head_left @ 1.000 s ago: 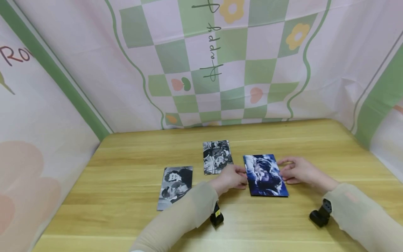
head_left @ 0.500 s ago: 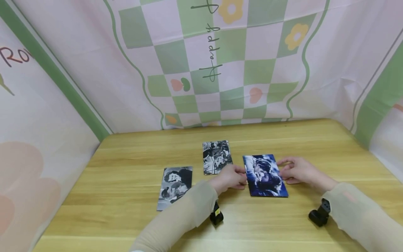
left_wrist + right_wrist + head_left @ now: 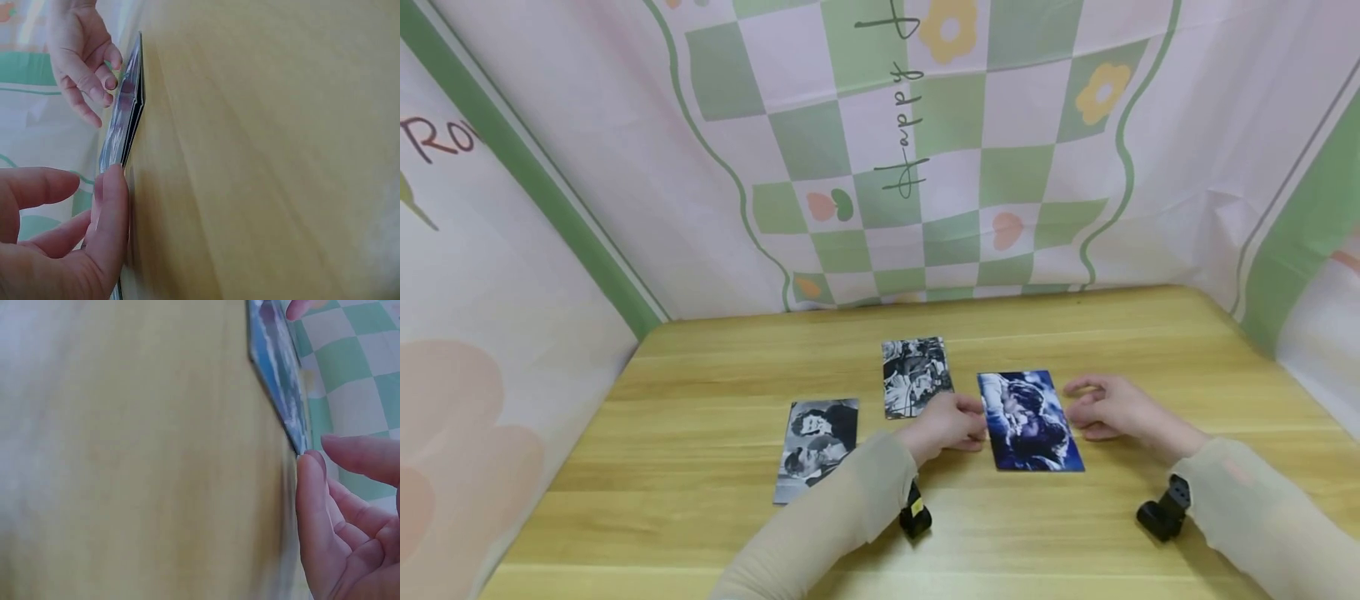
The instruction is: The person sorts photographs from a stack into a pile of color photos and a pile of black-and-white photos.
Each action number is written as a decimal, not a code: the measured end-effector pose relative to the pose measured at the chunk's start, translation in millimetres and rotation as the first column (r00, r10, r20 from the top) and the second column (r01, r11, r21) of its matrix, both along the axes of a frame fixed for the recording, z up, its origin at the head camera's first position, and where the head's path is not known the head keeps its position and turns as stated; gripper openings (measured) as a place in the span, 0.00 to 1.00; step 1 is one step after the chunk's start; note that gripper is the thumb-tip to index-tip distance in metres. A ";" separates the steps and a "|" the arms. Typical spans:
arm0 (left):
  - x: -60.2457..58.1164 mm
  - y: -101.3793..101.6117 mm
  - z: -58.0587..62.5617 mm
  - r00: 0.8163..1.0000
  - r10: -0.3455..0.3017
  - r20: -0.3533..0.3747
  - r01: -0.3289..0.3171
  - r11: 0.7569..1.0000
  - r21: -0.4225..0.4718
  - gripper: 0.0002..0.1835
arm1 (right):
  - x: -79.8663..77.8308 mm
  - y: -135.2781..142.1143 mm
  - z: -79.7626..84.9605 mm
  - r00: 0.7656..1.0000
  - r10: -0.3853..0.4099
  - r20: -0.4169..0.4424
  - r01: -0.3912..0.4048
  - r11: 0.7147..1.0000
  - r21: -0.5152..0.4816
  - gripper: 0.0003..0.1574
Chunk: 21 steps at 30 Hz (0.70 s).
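A blue-toned photo print (image 3: 1032, 421) of two people lies face up on the wooden table, right of centre. Seen edge-on in the left wrist view, the blue print (image 3: 129, 100) shows more than one layer along its edge. My left hand (image 3: 950, 422) rests at its left edge, fingertips right at the border and thumb raised. Just off the right edge is my right hand (image 3: 1116, 408), fingers loosely bent and thumb apart. Neither hand grips anything. Beyond my left hand lies a black-and-white photo (image 3: 913, 377), its lower corner partly covered by that hand.
Another black-and-white photo (image 3: 820, 442) lies to the left, partly behind my left sleeve (image 3: 842, 508). A patterned cloth (image 3: 951, 183) hangs along the table's back edge. Black wrist cameras (image 3: 1163, 510) sit under both wrists, low over the table (image 3: 1037, 542).
A slim gap now shows between my right fingertips and the blue photo's right edge. My left hand and the photos hardly differ, with only a slight shift of the whole view.
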<state>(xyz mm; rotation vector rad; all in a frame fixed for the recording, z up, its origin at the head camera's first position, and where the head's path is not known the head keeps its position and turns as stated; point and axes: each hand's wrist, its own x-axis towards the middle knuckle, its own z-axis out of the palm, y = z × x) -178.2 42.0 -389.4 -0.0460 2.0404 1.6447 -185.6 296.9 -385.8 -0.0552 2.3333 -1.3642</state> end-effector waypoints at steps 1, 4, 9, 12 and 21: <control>0.0 -0.2 0.3 1.000 0.007 -0.003 -0.007 1.000 0.010 0.20 | 0.2 0.3 1.0 1.000 0.000 0.001 0.000 1.000 -0.004 0.36; -1.0 -1.0 0.8 1.000 0.013 -0.020 -0.012 0.999 0.031 0.20 | 0.9 0.4 4.9 1.000 -0.001 0.002 0.001 1.000 -0.010 0.37; -2.6 -3.2 3.1 0.999 0.005 -0.045 -0.002 0.999 0.051 0.17 | 2.1 -2.0 11.5 1.000 0.009 -0.007 -0.009 1.000 -0.020 0.38; -3.2 -5.8 4.0 0.999 -0.006 -0.054 0.010 0.998 0.068 0.17 | 2.9 -4.5 14.6 1.000 0.006 -0.017 -0.006 1.000 -0.025 0.38; -4.2 -26.8 14.7 0.997 -0.032 -0.069 0.043 0.983 0.178 0.18 | 1.1 -20.7 27.0 0.997 0.019 -0.069 -0.024 0.997 -0.079 0.38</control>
